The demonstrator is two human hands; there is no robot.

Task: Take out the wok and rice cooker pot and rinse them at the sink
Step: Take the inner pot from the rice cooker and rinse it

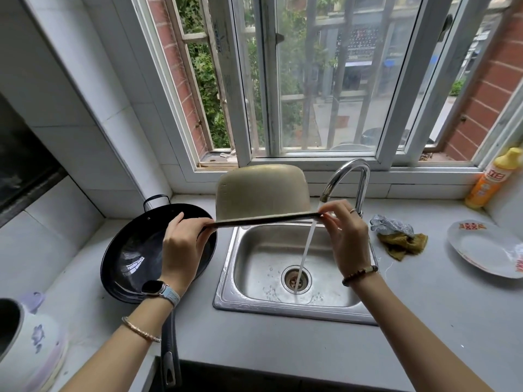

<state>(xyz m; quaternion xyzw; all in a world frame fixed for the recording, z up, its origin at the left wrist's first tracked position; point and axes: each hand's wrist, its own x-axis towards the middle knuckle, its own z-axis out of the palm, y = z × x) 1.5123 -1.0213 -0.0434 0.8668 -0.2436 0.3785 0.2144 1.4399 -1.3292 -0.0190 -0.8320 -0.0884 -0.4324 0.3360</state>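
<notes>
I hold the beige rice cooker pot point(261, 192) upside down above the steel sink point(249, 302), its rim facing down. My left hand point(182, 244) pinches the rim on the left and my right hand point(346, 236) pinches it on the right. Water runs from the curved tap point(349, 176) past the pot's right rim into the drain point(295, 280). The black wok point(133, 256) lies on the counter left of the sink, its long handle point(169, 346) pointing toward me.
The open rice cooker body point(27, 343) stands at the lower left. Right of the sink lie a scouring pad and cloth point(397, 234), a white plate point(486, 250) and an orange detergent bottle point(492, 179). A barred window is behind the tap.
</notes>
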